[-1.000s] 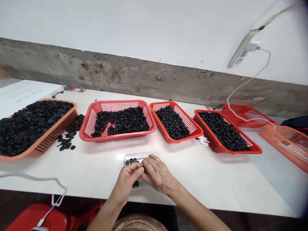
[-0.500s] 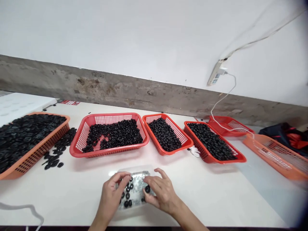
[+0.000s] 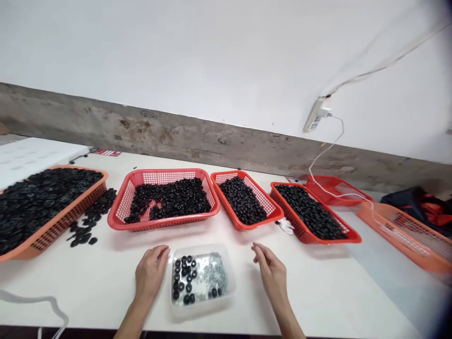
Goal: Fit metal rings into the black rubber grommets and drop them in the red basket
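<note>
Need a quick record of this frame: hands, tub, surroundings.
left hand: open, empty, beside the clear plastic tub
right hand: open, empty, apart from the tub
tub contents: black rings, small silvery parts
beyond tub: red mesh basket holding black rings
left: orange mesh basket, heaped; loose black rings on the white table

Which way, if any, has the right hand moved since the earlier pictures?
Yes: the right hand has moved away to the right, off the clear plastic tub, and is now beside the tub, apart from it.
</note>
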